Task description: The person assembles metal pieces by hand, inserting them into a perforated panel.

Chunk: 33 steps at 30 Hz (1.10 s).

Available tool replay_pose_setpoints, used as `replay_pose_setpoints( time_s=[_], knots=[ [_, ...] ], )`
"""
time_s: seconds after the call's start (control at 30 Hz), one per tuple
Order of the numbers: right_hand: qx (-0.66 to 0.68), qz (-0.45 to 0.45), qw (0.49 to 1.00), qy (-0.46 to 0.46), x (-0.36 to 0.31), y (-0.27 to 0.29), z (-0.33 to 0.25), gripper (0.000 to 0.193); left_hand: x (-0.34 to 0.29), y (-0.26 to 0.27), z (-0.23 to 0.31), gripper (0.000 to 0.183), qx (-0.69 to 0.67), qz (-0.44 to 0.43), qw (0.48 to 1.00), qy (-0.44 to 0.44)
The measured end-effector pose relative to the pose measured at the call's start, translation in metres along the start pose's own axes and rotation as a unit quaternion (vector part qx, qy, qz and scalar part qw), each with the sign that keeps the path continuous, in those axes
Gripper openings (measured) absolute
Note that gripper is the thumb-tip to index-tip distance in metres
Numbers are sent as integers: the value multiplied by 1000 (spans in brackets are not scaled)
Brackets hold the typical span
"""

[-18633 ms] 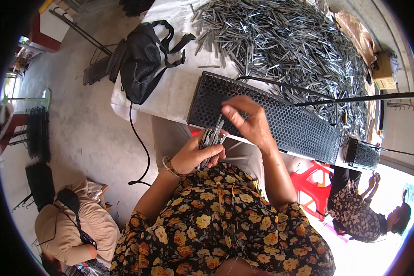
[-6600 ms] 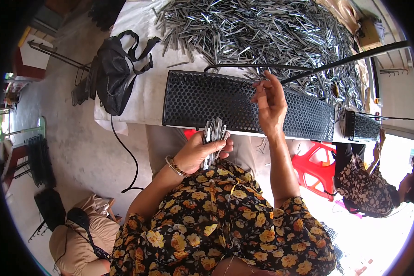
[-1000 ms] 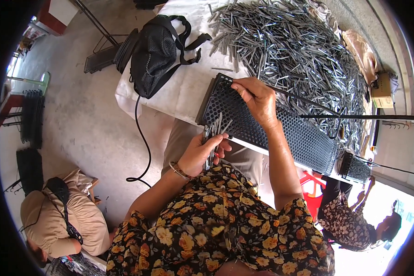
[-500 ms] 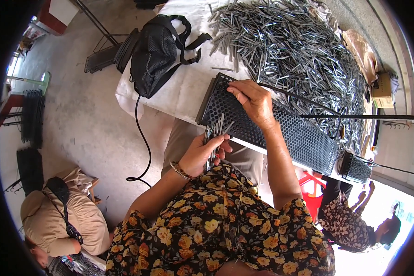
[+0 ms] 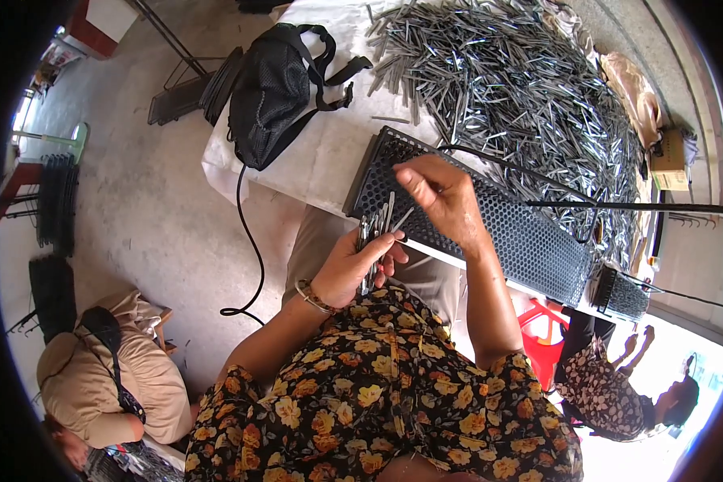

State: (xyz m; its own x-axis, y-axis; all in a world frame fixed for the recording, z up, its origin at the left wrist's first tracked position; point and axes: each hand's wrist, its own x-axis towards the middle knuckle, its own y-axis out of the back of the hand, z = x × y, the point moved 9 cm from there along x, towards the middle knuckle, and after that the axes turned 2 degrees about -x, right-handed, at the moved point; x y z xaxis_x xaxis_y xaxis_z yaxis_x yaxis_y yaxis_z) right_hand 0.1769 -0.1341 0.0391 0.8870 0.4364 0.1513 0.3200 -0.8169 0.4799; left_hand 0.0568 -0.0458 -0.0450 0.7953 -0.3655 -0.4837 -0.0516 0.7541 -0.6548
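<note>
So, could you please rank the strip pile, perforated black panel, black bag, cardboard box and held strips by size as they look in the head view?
1. Strip pile
2. Perforated black panel, partly hidden by the right hand
3. Black bag
4. Cardboard box and held strips: too alike to rank.

Black mesh bag [image 5: 269, 104] with loose straps sits on the white table cover [image 5: 317, 157], black cord [image 5: 259, 249] trailing down from its lower edge. Co-worker in tan [image 5: 149, 377] at lower left; red plastic stool [image 5: 546, 361] at right, beside a co-worker in a dark floral top [image 5: 610, 394]. Cardboard box [image 5: 671, 165] near the upper-right wall.
</note>
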Motion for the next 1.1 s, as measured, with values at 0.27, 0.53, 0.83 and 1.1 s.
replay_pose_setpoints(
  time_s=[0.27, 0.53, 0.83, 1.1],
  knots=[
    [156, -19, 968, -193, -22, 2, 31, 20, 1, -6, 5, 26, 57, -19, 998, -19],
    [-81, 177, 980, -43, -5, 34, 23, 13, 2, 2, -12, 23, -33, 17, 999, 38],
    [-231, 187, 949, 100, -13, 16, -9, 17, 0, 4, -13, 26, -8, 17, 998, 55],
    [129, -85, 979, -132, -40, -20, 21, 19, 2, -2, 6, 24, 3, -1, 999, -34]
  ],
)
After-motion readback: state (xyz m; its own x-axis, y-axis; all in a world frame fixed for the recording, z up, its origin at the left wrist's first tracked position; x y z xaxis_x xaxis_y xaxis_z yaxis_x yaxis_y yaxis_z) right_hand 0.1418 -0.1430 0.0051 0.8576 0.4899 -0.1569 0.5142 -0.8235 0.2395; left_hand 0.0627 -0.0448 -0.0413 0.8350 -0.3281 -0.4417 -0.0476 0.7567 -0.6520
